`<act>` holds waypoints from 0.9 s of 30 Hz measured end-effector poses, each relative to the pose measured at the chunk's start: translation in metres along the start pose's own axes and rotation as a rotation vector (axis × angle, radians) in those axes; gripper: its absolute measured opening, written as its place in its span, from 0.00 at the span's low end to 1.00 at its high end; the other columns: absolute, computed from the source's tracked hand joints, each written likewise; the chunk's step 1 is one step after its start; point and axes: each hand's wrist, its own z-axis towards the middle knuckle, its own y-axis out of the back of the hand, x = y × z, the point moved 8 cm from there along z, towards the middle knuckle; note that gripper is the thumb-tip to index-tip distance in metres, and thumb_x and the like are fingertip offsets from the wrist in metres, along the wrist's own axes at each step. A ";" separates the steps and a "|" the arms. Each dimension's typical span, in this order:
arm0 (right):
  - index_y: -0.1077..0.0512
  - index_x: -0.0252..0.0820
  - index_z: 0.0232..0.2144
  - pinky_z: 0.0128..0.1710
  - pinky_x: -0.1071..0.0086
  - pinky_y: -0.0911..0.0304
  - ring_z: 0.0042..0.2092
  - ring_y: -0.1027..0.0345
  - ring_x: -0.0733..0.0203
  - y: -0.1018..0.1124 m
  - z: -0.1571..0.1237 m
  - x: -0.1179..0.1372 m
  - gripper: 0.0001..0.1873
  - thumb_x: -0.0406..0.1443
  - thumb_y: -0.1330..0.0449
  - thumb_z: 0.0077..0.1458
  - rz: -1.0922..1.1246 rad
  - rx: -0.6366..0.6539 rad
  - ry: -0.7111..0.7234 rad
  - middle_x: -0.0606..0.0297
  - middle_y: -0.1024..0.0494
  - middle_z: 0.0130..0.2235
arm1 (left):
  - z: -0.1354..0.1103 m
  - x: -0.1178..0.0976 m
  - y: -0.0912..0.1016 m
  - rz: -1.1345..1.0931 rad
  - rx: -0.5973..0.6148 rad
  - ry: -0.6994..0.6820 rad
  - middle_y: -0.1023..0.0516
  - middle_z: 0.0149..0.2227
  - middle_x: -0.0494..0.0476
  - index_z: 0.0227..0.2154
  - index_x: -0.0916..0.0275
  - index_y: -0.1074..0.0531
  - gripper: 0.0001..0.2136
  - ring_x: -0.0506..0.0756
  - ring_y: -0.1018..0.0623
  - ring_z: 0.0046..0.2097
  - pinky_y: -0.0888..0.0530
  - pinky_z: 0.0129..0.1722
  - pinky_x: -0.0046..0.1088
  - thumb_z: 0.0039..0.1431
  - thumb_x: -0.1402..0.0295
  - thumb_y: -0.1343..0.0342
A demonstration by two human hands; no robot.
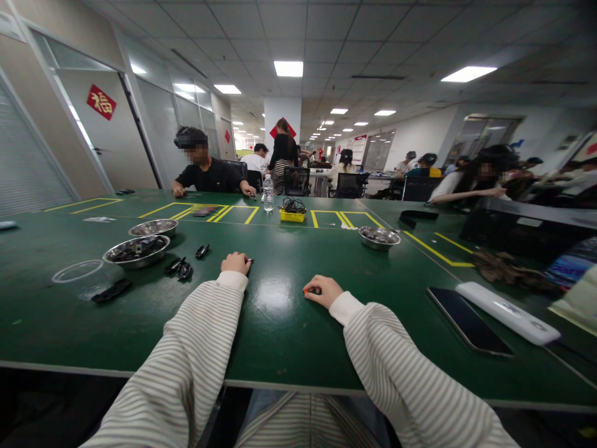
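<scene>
My left hand [236, 263] rests on the green table with its fingers closed. A small dark piece shows at its fingertips, too small to name. Farther right and nearer to me, my right hand [323, 291] is curled round an orange and black tool handle [311, 290]; most of the tool is hidden by the fingers. Left of my left hand lie several black plastic parts [180, 269] and a single black part [202, 251]. Beyond them stands a metal bowl of dark parts [137, 250]. Another metal bowl [379, 238] with small parts stands ahead of my right hand.
A second bowl [153, 228], a clear plastic tub [81, 280] and a black strip [112, 290] are at left. A yellow box of cables [292, 214] and a water bottle [267, 194] stand ahead. A phone [469, 320] and white device [507, 312] lie right. A person sits opposite.
</scene>
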 end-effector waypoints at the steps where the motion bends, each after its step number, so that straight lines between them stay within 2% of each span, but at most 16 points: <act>1: 0.28 0.40 0.26 0.26 0.77 0.45 0.23 0.43 0.72 0.000 0.000 0.000 0.08 0.36 0.42 0.40 -0.001 -0.001 0.000 0.66 0.32 0.27 | 0.000 -0.001 0.000 -0.002 0.001 -0.007 0.32 0.38 0.58 0.33 0.58 0.31 0.14 0.58 0.34 0.41 0.35 0.34 0.32 0.48 0.59 0.57; 7: 0.27 0.40 0.26 0.26 0.77 0.45 0.23 0.43 0.72 -0.001 0.000 0.000 0.09 0.38 0.42 0.40 0.003 0.002 0.012 0.66 0.32 0.26 | 0.001 -0.014 -0.004 -0.055 -0.005 -0.131 0.32 0.35 0.57 0.30 0.58 0.31 0.13 0.56 0.33 0.38 0.35 0.32 0.30 0.48 0.58 0.55; 11: 0.27 0.40 0.26 0.25 0.77 0.45 0.23 0.43 0.72 0.001 -0.001 0.001 0.09 0.38 0.42 0.40 0.013 -0.008 0.016 0.66 0.31 0.25 | -0.006 -0.039 -0.003 -0.136 -0.019 -0.322 0.33 0.32 0.56 0.28 0.60 0.31 0.12 0.54 0.33 0.36 0.36 0.33 0.27 0.47 0.59 0.54; 18: 0.27 0.38 0.26 0.26 0.77 0.43 0.23 0.40 0.71 0.001 0.000 -0.002 0.09 0.37 0.42 0.39 0.055 -0.040 -0.022 0.65 0.29 0.24 | -0.039 -0.091 0.017 -0.307 -0.088 -0.597 0.33 0.28 0.53 0.27 0.62 0.32 0.10 0.51 0.35 0.33 0.37 0.35 0.26 0.48 0.62 0.53; 23: 0.28 0.37 0.28 0.26 0.76 0.42 0.23 0.38 0.70 0.003 -0.001 -0.004 0.10 0.35 0.42 0.40 0.110 -0.069 -0.069 0.65 0.27 0.24 | -0.071 -0.126 0.020 -0.401 -0.029 -0.760 0.32 0.27 0.52 0.27 0.62 0.33 0.08 0.50 0.35 0.32 0.37 0.34 0.25 0.48 0.64 0.53; 27: 0.27 0.37 0.27 0.26 0.77 0.41 0.23 0.37 0.70 0.003 -0.001 -0.005 0.09 0.36 0.43 0.40 0.121 -0.082 -0.072 0.65 0.27 0.24 | -0.088 -0.143 0.014 -0.414 0.033 -0.835 0.32 0.26 0.52 0.26 0.62 0.33 0.08 0.50 0.35 0.31 0.37 0.33 0.25 0.47 0.64 0.51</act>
